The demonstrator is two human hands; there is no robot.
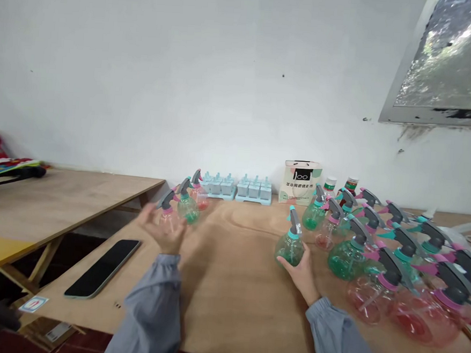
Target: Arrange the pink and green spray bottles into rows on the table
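I saw the green bottle (287,248) nearly upright, over or on the wood table (226,305), just left of the bottle crowd (390,265). My right hand (303,270) hugged its round belly, thumb and fingers curled. I thought a soft, low hold was best, so it stayed straight. My blurry left hand (164,232) had spread fingers near a pink bottle (171,219). Both arms (152,305) reached forward.

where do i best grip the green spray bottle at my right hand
Probably its round lower body: the green spray bottle stands upright, and its bulb gives a palm broad support while the slim trigger head is left clear above. Come from the near right, where the right hand curls around it.
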